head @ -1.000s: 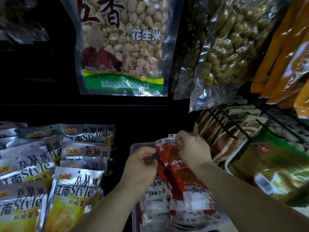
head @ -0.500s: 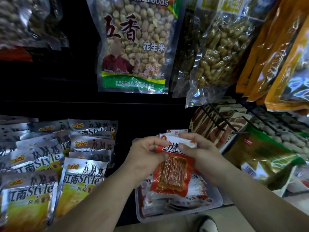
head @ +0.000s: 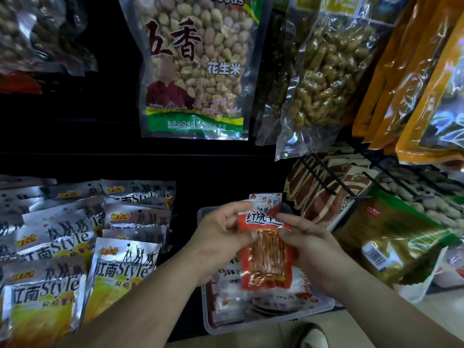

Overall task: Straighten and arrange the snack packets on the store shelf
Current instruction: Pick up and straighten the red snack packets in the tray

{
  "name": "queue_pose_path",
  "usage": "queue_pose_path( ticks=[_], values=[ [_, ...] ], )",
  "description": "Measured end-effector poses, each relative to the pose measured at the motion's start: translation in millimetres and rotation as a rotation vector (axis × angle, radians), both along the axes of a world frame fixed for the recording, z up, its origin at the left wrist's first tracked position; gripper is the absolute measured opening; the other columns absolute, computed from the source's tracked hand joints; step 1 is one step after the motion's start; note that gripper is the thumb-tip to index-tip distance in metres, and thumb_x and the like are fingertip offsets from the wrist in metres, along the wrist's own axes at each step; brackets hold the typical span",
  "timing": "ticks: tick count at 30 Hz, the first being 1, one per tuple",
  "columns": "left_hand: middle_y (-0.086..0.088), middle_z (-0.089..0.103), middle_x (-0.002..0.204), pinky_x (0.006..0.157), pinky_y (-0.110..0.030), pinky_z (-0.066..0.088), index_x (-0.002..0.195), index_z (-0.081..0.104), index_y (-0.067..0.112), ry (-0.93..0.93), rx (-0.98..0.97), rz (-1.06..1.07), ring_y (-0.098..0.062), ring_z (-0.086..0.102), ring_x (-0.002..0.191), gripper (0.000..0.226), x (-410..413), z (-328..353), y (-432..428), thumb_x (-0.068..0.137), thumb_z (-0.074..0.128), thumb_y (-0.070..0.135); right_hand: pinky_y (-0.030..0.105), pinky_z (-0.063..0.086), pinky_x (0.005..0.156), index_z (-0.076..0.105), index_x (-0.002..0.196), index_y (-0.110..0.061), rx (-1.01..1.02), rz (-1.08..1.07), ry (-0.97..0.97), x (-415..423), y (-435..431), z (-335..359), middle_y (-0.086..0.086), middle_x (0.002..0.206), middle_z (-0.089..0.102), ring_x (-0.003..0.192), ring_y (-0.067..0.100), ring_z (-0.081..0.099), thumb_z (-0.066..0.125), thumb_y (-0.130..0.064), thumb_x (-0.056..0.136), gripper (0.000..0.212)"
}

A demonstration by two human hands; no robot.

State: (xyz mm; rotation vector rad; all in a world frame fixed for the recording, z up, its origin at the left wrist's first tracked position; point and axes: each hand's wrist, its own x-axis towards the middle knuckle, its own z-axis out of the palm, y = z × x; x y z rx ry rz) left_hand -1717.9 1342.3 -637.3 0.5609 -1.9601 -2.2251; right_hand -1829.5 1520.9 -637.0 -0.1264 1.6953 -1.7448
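Note:
A small red snack packet (head: 266, 257) with a clear window showing orange strips hangs upright above a clear plastic tray (head: 271, 322). My left hand (head: 221, 237) grips its left edge near the top. My right hand (head: 308, 244) pinches its right side, thumb across the red top band. More red-and-white packets (head: 228, 277) of the same kind lie stacked in the tray beneath, and two stand at its back (head: 265, 198).
Silver-and-yellow "Style" packets (head: 120, 270) fill the shelf to the left in rows. A big peanut bag (head: 198, 69) and a bag of shelled nuts (head: 326, 79) hang above. Brown packets (head: 324, 197) on black wire hooks and a green-gold bag (head: 394, 244) sit right.
Both hands have lifted the red packet out of the tray and now hold it upright, facing me. The view has tilted slightly upward.

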Motion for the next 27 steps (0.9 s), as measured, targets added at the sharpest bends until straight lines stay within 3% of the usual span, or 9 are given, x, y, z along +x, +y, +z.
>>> queue_pose_path(
  ticks=[4,9,11,14,18,20,23,25,27],
  values=[
    [0.001,0.074,0.117,0.086,-0.037,0.063,0.123,0.068,0.045,-0.064,-0.073,-0.136,-0.014,0.074,0.104,0.060,3.8,1.1,4.8,0.083,0.081,0.002,0.066,0.053,0.098,0.068,0.129,-0.022,-0.093,-0.158,0.015,-0.9,-0.1,2.1,0.013,0.119,0.076,0.108,0.035,0.074,0.067,-0.005,0.097,0.036],
    [0.006,0.073,0.114,0.074,-0.021,0.060,0.125,0.068,0.032,-0.034,-0.107,0.028,-0.002,0.073,0.091,0.051,8.4,11.7,3.0,0.086,0.079,0.001,0.061,0.056,0.096,0.048,0.147,-0.043,-0.093,0.249,0.149,9.0,9.2,16.3,0.012,0.129,0.071,0.117,0.037,0.070,0.076,0.010,0.083,0.088],
    [0.009,0.070,0.117,0.070,-0.013,0.056,0.126,0.068,0.033,-0.017,-0.136,0.035,0.005,0.071,0.090,0.051,9.8,14.4,3.6,0.086,0.079,0.003,0.049,0.062,0.080,0.050,0.147,-0.035,0.003,0.256,0.259,13.1,7.4,15.3,0.009,0.122,0.074,0.102,0.029,0.075,0.076,0.015,0.081,0.088],
    [0.011,0.068,0.115,0.071,-0.015,0.057,0.128,0.067,0.030,0.009,-0.136,0.049,0.006,0.070,0.091,0.052,9.7,18.7,8.6,0.087,0.077,-0.001,0.035,0.056,0.059,0.060,0.141,-0.032,0.045,0.193,0.346,15.5,4.3,12.3,0.010,0.114,0.074,0.076,0.022,0.069,0.077,0.017,0.080,0.080],
    [0.005,0.074,0.105,0.077,-0.027,0.063,0.124,0.067,0.031,0.039,-0.177,0.094,-0.001,0.073,0.089,0.051,8.0,23.7,10.2,0.089,0.072,-0.006,0.035,0.063,0.080,0.067,0.127,-0.044,0.097,0.082,0.527,14.4,2.4,13.8,0.004,0.127,0.066,0.106,0.010,0.069,0.080,-0.009,0.088,0.054],
    [0.006,0.073,0.104,0.079,-0.029,0.063,0.114,0.067,0.034,0.061,-0.263,0.027,-0.002,0.072,0.092,0.046,7.0,24.5,14.5,0.089,0.071,-0.005,0.043,0.060,0.094,0.069,0.123,-0.044,0.053,0.080,0.498,13.6,-0.9,18.2,0.000,0.127,0.068,0.118,0.013,0.066,0.074,-0.019,0.094,0.039],
    [0.003,0.074,0.099,0.082,-0.032,0.062,0.104,0.064,0.028,0.056,-0.265,-0.117,-0.007,0.072,0.094,0.031,5.5,23.2,25.3,0.091,0.070,0.001,0.055,0.057,0.099,0.071,0.126,-0.034,-0.129,0.136,0.284,20.2,-8.2,27.0,0.007,0.124,0.073,0.117,0.029,0.069,0.063,-0.012,0.101,0.034],
    [0.000,0.076,0.103,0.087,-0.039,0.062,0.104,0.063,0.024,0.020,-0.176,-0.159,-0.014,0.073,0.099,0.025,4.3,23.3,27.1,0.093,0.068,0.003,0.054,0.056,0.101,0.072,0.123,-0.034,-0.107,0.084,0.319,20.7,-10.5,25.9,0.010,0.121,0.073,0.117,0.030,0.069,0.062,-0.007,0.101,0.036],
    [0.003,0.075,0.109,0.090,-0.039,0.061,0.105,0.064,0.024,0.013,-0.140,-0.116,-0.007,0.071,0.103,0.026,3.4,22.9,24.5,0.094,0.067,0.001,0.044,0.058,0.098,0.074,0.118,-0.040,-0.074,-0.039,0.315,15.1,-9.1,20.4,0.005,0.117,0.072,0.112,0.023,0.068,0.061,-0.006,0.102,0.040]
  ],
)
